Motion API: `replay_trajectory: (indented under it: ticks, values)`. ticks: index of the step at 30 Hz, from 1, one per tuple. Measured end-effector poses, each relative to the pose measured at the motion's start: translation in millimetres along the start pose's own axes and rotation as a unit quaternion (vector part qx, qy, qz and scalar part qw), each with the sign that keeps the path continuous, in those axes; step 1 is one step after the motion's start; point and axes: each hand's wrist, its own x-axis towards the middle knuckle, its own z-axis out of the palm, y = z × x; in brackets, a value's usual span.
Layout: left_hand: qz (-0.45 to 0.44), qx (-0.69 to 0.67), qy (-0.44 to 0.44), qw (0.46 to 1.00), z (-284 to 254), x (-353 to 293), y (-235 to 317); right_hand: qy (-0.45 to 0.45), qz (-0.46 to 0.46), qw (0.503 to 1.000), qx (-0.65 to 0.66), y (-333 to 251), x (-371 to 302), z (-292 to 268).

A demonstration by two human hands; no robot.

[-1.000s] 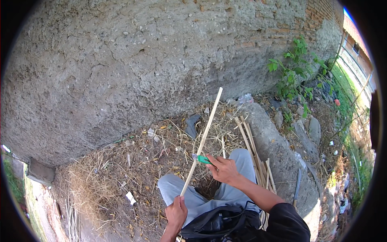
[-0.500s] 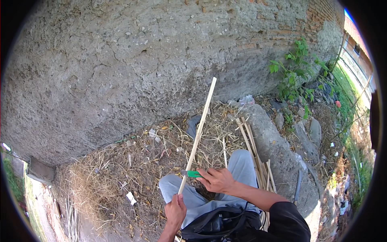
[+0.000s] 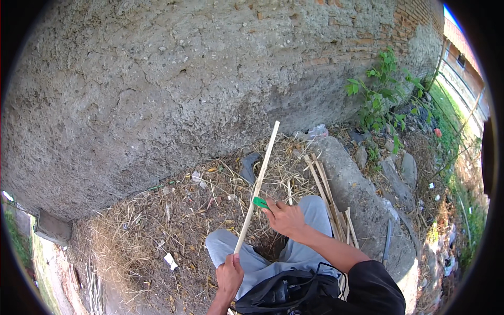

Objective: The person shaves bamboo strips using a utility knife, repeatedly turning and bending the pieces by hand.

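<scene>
A long pale wooden strip (image 3: 264, 167), probably split bamboo, slants up and away from my lap. My left hand (image 3: 229, 273) is closed round its near end. My right hand (image 3: 286, 217) grips a small green-handled cutter (image 3: 260, 202), whose green end lies against the strip about midway along it. The cutter's blade does not show clearly at this moment. My knees in light grey trousers (image 3: 314, 212) are on both sides below the strip, and a black bag (image 3: 286, 290) rests on my lap.
A rough plastered wall (image 3: 173, 89) rises ahead. Dry shavings (image 3: 115, 241) litter the ground at left. More strips (image 3: 326, 186) lean by a concrete slab (image 3: 344, 165) on the right, where a long blade-like tool (image 3: 388, 239) lies. A green plant (image 3: 380, 97) grows at the wall.
My right hand and the cutter have moved up along the strip, away from me. The strip's far end has dropped lower, while my left hand stays nearly in place.
</scene>
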Motion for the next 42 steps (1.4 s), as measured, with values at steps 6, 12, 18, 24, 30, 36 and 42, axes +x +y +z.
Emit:
replay_trajectory:
  ticks: [6,12,18,24,30,36,42]
  values:
    - [-0.007,0.015,-0.015,1.000,1.3,-1.3,-5.0,-0.144,-0.041,0.989,0.010,1.3,-6.6,3.3]
    - [-0.018,-0.030,-0.053,0.998,-7.3,3.2,11.7,-0.164,0.011,0.983,-0.087,32.8,19.9,23.7]
    - [-0.005,-0.119,-0.105,0.987,8.1,5.8,3.8,-0.189,-0.104,0.970,-0.109,26.2,35.5,24.0]
    - [0.047,-0.099,-0.133,0.985,2.9,1.7,0.0,-0.094,0.094,0.970,-0.203,119.5,88.8,9.3]
    - [-0.019,-0.087,-0.065,0.994,-11.4,14.4,4.6,-0.159,0.045,0.983,-0.075,42.1,45.2,-19.8]
    - [-0.007,-0.079,-0.101,0.992,-11.6,10.9,20.9,-0.152,0.005,0.984,-0.096,53.8,35.1,21.0]
    - [0.006,-0.104,-0.086,0.991,5.3,12.3,12.9,-0.154,-0.077,0.971,-0.167,44.2,37.1,29.5]
